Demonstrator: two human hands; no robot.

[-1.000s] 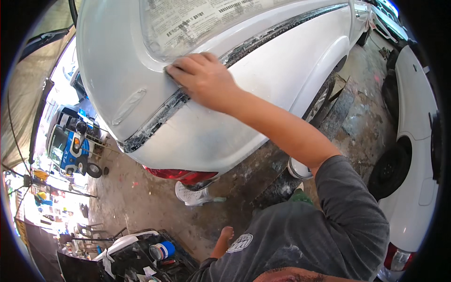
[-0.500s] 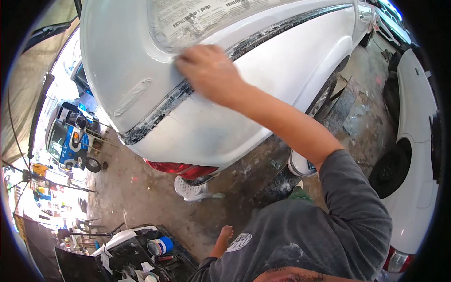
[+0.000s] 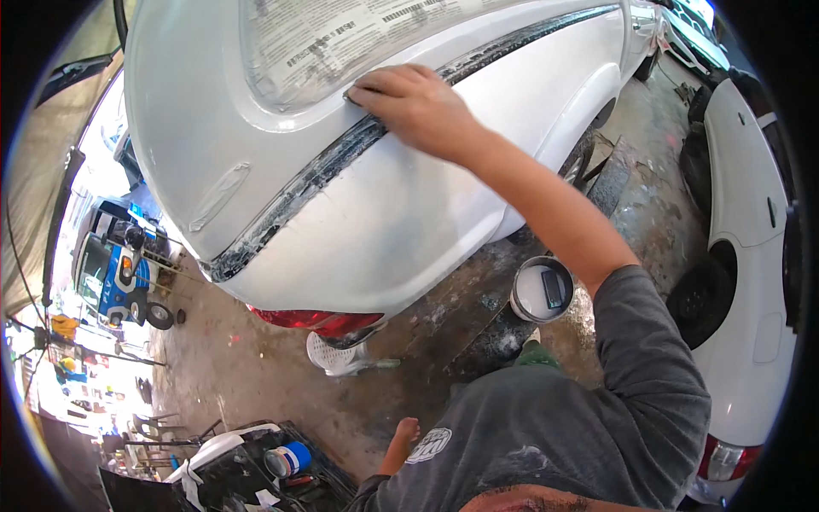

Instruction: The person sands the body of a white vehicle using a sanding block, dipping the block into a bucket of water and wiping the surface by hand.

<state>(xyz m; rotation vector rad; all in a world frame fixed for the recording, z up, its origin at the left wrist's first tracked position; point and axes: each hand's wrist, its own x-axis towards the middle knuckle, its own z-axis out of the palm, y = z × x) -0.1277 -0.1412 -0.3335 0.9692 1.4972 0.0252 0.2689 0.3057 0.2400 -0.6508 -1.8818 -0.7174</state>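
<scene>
White car (image 3: 409, 230) fills the upper middle, its rear corner nearest the person. A second white car (image 3: 751, 205) stands at the right. Printed paper (image 3: 316, 43) covers the near car's window, and a patchy dark strip (image 3: 320, 171) runs below it. A white bucket (image 3: 517, 300) stands on the floor beside the car. The right hand (image 3: 418, 111) rests by the window's lower corner, over the strip, fingers close together above something thin and dark, too hidden to identify. The left hand (image 3: 408, 429) hangs low, well apart from the car; whether it holds anything cannot be told. A dark block (image 3: 553, 290) sits in the bucket.
</scene>
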